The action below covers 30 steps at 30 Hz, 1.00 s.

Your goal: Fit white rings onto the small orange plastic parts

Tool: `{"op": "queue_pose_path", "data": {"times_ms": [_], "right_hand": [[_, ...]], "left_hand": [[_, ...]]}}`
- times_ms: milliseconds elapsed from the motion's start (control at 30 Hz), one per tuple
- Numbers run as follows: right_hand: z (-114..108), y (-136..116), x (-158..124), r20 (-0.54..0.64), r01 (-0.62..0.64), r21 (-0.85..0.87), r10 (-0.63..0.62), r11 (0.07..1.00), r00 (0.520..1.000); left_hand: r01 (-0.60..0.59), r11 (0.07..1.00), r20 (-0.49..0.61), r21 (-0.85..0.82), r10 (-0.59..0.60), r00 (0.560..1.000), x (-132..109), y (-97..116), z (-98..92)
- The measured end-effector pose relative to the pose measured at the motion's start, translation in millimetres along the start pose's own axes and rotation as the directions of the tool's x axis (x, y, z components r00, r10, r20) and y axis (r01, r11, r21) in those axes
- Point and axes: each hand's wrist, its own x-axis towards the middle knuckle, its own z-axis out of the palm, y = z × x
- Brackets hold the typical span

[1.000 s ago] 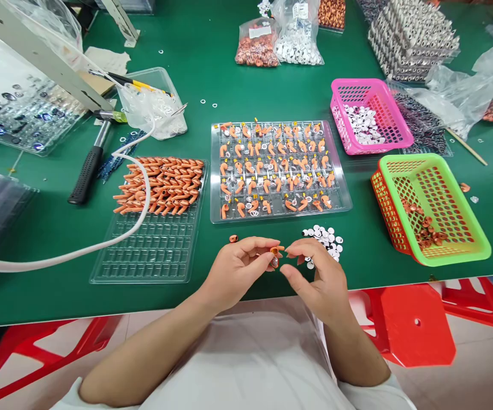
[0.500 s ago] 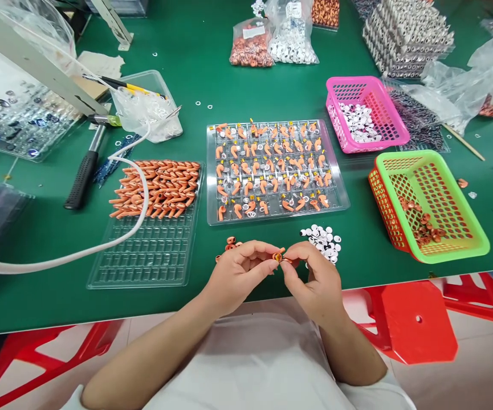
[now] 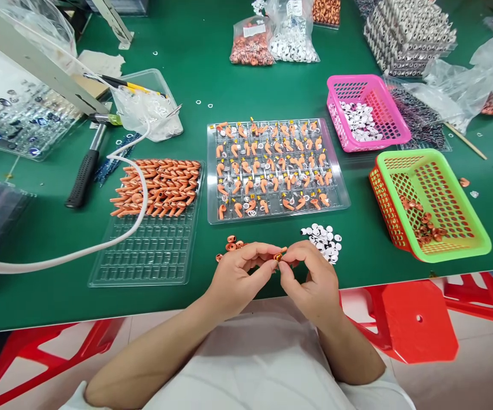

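Observation:
My left hand (image 3: 237,276) and my right hand (image 3: 312,279) meet at the near edge of the green table (image 3: 195,74), both pinching one small orange part (image 3: 278,255) between their fingertips. Just left of my left hand lie a few loose orange rings (image 3: 230,245). A small pile of white round pieces (image 3: 324,238) sits right beside my right hand. Beyond the hands lies a clear tray (image 3: 340,191) filled with several orange hook-shaped parts.
A second clear tray (image 3: 152,259) at the left holds orange cones, with a white hose (image 3: 58,259) lying over it. A green basket (image 3: 464,242), a pink basket (image 3: 372,142), a hammer (image 3: 84,171), bags of parts and red stools (image 3: 412,319) surround the work spot.
My two hands have closed together on the orange part, the right fingertips moving in to pinch it. The loose orange rings beside my left hand have come into view.

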Motion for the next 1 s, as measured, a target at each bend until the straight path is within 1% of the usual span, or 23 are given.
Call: {"op": "queue_pose_path", "data": {"times_ms": [200,467,633,800,900,1000], "right_hand": [[4.2,-0.7,-1.2,-0.042,-0.013,-0.068,0.01,0.998,0.999],[5.7,-1.8,-1.7,-0.048,-0.039,-0.087,0.035,0.995,0.998],[4.4,-1.1,-0.4,-0.032,-0.102,-0.095,0.099,0.99,0.995],[4.4,-1.4,0.5,0.018,-0.14,-0.01,0.141,0.99,0.99],[5.4,-2.0,0.2,0.026,-0.149,0.01,0.149,0.989,0.988],[3.2,-0.8,0.3,0.077,-0.196,0.077,0.19,0.978,0.979]], "left_hand": [[-0.052,0.995,-0.005,0.088,0.053,0.999,-0.5,-0.2,1.2],[-0.141,0.971,0.004,0.192,0.143,0.99,-2.8,-2.1,-0.2],[-0.128,0.971,-0.003,0.204,0.131,0.991,-2.1,-1.6,-1.4],[-0.095,0.978,-0.003,0.186,0.097,0.995,-1.5,-0.7,-1.4],[-0.079,0.972,-0.038,0.221,0.09,0.995,-1.8,-1.7,-0.6],[-0.055,0.973,-0.083,0.226,0.075,0.994,-1.7,-2.4,-0.2]]}}
